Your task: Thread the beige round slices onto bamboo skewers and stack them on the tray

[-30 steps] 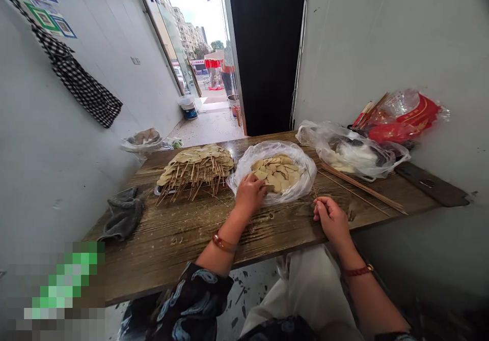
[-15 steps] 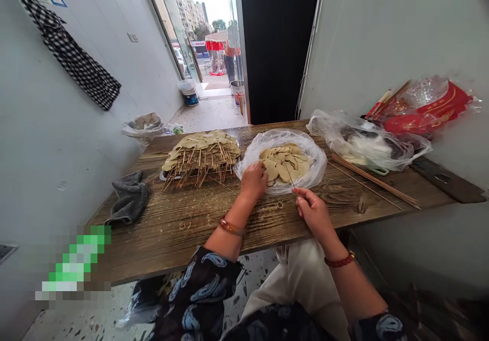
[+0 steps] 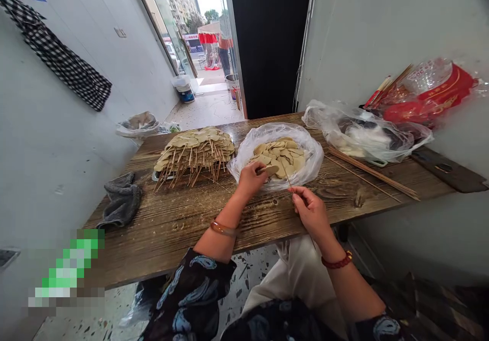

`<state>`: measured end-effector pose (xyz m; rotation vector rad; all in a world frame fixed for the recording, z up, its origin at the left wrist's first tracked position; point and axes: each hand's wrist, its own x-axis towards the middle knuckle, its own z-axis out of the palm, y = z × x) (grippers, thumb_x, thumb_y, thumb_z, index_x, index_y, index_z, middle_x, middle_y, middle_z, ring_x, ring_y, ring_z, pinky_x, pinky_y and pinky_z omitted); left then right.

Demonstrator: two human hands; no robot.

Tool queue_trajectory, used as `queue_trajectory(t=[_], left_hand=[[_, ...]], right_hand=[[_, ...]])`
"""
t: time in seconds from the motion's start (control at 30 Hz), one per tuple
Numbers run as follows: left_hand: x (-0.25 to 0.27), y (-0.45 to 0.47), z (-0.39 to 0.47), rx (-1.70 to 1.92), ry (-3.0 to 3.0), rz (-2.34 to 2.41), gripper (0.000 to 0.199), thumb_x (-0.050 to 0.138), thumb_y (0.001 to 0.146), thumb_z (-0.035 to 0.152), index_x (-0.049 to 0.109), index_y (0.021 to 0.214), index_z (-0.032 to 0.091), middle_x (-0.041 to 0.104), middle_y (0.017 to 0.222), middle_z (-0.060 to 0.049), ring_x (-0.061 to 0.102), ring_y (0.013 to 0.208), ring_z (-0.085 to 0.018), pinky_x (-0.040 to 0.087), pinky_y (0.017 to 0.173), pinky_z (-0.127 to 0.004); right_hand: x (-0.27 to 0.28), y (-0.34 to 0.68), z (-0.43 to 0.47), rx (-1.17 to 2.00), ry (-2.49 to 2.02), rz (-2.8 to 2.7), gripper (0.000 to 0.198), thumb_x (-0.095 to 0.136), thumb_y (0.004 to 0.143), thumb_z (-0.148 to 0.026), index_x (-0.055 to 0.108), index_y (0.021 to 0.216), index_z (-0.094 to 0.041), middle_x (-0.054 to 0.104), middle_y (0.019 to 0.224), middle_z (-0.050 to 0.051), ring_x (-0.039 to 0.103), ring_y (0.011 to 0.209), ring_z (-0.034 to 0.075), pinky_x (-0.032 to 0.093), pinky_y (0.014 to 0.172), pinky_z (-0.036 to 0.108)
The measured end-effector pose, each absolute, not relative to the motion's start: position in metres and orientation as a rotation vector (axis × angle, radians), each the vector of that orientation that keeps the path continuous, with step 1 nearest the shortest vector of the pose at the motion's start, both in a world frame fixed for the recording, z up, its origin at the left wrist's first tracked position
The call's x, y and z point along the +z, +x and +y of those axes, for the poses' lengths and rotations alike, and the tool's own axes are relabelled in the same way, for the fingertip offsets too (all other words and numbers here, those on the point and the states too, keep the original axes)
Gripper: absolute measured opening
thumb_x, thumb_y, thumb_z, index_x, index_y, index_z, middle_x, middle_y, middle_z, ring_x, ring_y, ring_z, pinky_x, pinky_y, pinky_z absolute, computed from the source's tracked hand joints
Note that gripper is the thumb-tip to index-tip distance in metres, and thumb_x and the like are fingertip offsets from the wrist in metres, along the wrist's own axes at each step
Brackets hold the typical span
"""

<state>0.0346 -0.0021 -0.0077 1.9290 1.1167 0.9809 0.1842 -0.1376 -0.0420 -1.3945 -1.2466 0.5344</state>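
My left hand (image 3: 252, 179) is closed on a thin, flat, beige oval slice (image 3: 270, 170), held at the near edge of the plastic bag (image 3: 315, 150). Inside the opened bag lies a heap of similar slices (image 3: 280, 150). A thin wooden skewer (image 3: 285, 172) is pinched in my right hand (image 3: 308, 206), its far end reaching up over the heap. Left of the bag, a stack of skewered slices (image 3: 194, 150) rests on a metal tray (image 3: 156, 176), with many stick ends pointing toward me.
Loose skewers (image 3: 376, 174) lie right of the bag, beside a crumpled clear bag (image 3: 355, 137) and a dark flat board or blade (image 3: 451, 170). A grey cloth (image 3: 121, 198) sits at the left of the wooden table (image 3: 168, 244). Red packaging (image 3: 431, 102) stands against the right wall.
My left hand has come up from the heap with a slice between its fingers. My right hand still holds the skewer in nearly the same place. The view has shifted slightly.
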Motion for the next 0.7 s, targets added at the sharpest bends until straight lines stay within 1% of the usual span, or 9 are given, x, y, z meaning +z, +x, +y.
queue_trajectory(t=[0.07,0.13,0.2,0.27,0.37,0.47,0.7], left_hand=[[-0.005,0.033,-0.003,0.991,1.618,0.967,0.019,0.066,0.070,0.032,0.063,0.078,0.014,0.057,0.067,0.000,0.049,0.059,-0.010,0.037,0.055,-0.022],[-0.002,0.032,-0.005,0.992,1.381,0.864,0.027,0.069,0.067,0.035,0.064,0.081,0.013,0.057,0.065,0.001,0.047,0.053,-0.008,0.035,0.050,-0.021],[0.001,0.031,-0.006,1.009,1.251,0.833,0.033,0.074,0.061,0.036,0.066,0.083,0.012,0.058,0.064,0.001,0.044,0.049,-0.006,0.031,0.045,-0.020],[0.003,0.031,-0.006,1.049,1.190,0.839,0.037,0.078,0.057,0.035,0.067,0.084,0.011,0.058,0.062,0.001,0.043,0.048,-0.005,0.028,0.043,-0.019],[0.005,0.030,-0.004,1.101,1.150,0.858,0.039,0.080,0.054,0.033,0.067,0.084,0.012,0.059,0.059,0.002,0.045,0.048,-0.005,0.027,0.043,-0.018],[0.006,0.029,-0.002,1.134,1.164,0.861,0.038,0.080,0.054,0.033,0.066,0.083,0.012,0.058,0.057,0.002,0.045,0.048,-0.005,0.028,0.044,-0.018],[0.004,0.027,-0.001,1.156,1.209,0.875,0.036,0.078,0.057,0.034,0.066,0.083,0.013,0.054,0.055,0.004,0.040,0.045,-0.004,0.025,0.043,-0.018]], right_hand=[[-0.041,0.186,-0.137,0.495,-1.413,-1.278,0.024,0.048,0.083,-0.029,0.068,0.092,-0.018,0.068,0.081,0.004,0.058,0.062,0.014,0.045,0.058,0.025],[-0.040,0.186,-0.138,0.477,-1.417,-1.332,0.023,0.049,0.082,-0.026,0.069,0.088,-0.018,0.069,0.086,0.006,0.061,0.070,0.016,0.047,0.063,0.026],[-0.039,0.186,-0.138,0.492,-1.408,-1.388,0.025,0.049,0.082,-0.024,0.070,0.093,-0.018,0.071,0.087,0.006,0.064,0.074,0.017,0.049,0.067,0.028],[-0.039,0.185,-0.139,0.510,-1.397,-1.418,0.029,0.049,0.082,-0.024,0.070,0.102,-0.018,0.073,0.089,0.006,0.066,0.076,0.018,0.051,0.070,0.029],[-0.039,0.184,-0.139,0.519,-1.369,-1.457,0.033,0.048,0.084,-0.025,0.069,0.110,-0.019,0.074,0.095,0.006,0.068,0.082,0.019,0.053,0.075,0.031],[-0.039,0.184,-0.140,0.519,-1.335,-1.506,0.031,0.048,0.087,-0.027,0.070,0.109,-0.020,0.073,0.099,0.006,0.069,0.088,0.020,0.053,0.079,0.032],[-0.039,0.182,-0.142,0.519,-1.351,-1.489,0.030,0.049,0.088,-0.027,0.070,0.108,-0.021,0.073,0.101,0.006,0.069,0.089,0.020,0.054,0.080,0.032]])
